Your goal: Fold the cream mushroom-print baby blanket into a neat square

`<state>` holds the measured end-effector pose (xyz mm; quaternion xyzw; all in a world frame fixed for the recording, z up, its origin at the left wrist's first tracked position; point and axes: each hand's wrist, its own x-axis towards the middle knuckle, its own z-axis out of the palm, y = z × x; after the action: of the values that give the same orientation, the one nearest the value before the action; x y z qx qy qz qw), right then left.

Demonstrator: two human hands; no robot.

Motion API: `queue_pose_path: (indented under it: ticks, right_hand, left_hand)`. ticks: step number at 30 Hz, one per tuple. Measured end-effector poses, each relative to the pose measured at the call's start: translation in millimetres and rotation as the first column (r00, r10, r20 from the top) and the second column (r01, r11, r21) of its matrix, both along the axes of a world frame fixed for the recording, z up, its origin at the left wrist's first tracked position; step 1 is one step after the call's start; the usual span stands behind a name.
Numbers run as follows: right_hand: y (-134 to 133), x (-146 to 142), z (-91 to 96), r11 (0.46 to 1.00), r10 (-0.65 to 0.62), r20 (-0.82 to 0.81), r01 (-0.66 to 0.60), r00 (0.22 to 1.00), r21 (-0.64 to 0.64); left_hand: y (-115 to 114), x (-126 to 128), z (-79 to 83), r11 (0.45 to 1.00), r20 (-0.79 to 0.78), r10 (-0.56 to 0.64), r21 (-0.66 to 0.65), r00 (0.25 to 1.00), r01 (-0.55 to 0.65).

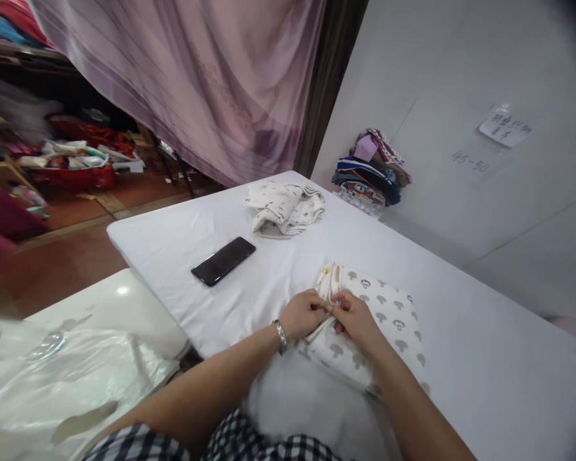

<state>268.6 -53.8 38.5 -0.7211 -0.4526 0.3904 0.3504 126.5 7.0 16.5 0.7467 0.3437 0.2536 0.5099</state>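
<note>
A folded white cloth (388,307) with a grey-brown mushroom print lies on the white-covered table in front of me. Both hands meet at its left edge, where several layers show. My left hand (304,315) wears a silver bracelet (281,336) at the wrist, and its fingers pinch the layered edge. Close against it, my right hand (359,320) has thumb and forefinger pressed together on the same edge. A small yellow spot shows on the cloth's upper left corner. Whatever lies between the fingertips is too small to make out.
A black phone (224,260) lies left of the cloth. Behind it sits a crumpled white printed cloth (288,208). A pile of folded fabrics (372,169) stands by the wall. A pink curtain (211,83) hangs beyond the table. Clear plastic (77,378) covers a surface at lower left.
</note>
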Motion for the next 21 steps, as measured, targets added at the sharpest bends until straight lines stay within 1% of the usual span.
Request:
queue_pose_path:
  ticks: [2, 5, 7, 10, 12, 15, 18, 21]
  right_hand:
    - [-1.1, 1.4, -0.1, 1.000, -0.003, -0.057, 0.003, 0.998, 0.001]
    - [-4.4, 4.1, -0.3, 0.998, -0.052, -0.157, 0.057, 0.986, 0.026]
    - [-7.1, 5.2, 0.4, 0.991, -0.100, -0.214, 0.118, 0.972, 0.069]
    - [-10.4, 4.7, 2.9, 0.974, -0.144, -0.262, 0.184, 0.954, 0.132]
    - [-11.2, 2.7, 4.7, 0.970, -0.152, -0.256, 0.194, 0.955, 0.147]
    - [-9.8, -1.5, 5.5, 0.976, -0.145, -0.198, 0.173, 0.969, 0.131]
    - [-6.5, -5.4, 4.5, 0.983, -0.118, -0.141, 0.136, 0.983, 0.127]
    - [-3.4, -7.9, 4.0, 0.982, -0.120, -0.115, 0.134, 0.986, 0.132]
  left_hand:
    - [1.9, -0.6, 1.7, 0.998, -0.028, 0.031, -0.046, 0.999, -0.032]
    - [4.6, -0.9, 4.6, 0.986, -0.052, 0.139, -0.083, 0.989, -0.143]
    - [5.8, -1.3, 5.8, 0.977, -0.081, 0.200, -0.060, 0.976, -0.205]
    - [5.3, -1.9, 5.7, 0.976, -0.140, 0.219, 0.021, 0.966, -0.218]
    - [4.0, -2.1, 4.9, 0.979, -0.166, 0.198, 0.078, 0.966, -0.188]
    - [2.3, -1.6, 3.6, 0.981, -0.198, 0.162, 0.142, 0.967, -0.135]
    - [1.6, 0.0, 3.2, 0.987, -0.174, 0.140, 0.104, 0.975, -0.123]
    - [0.5, 2.5, 3.9, 0.981, -0.085, 0.192, 0.038, 0.978, -0.189]
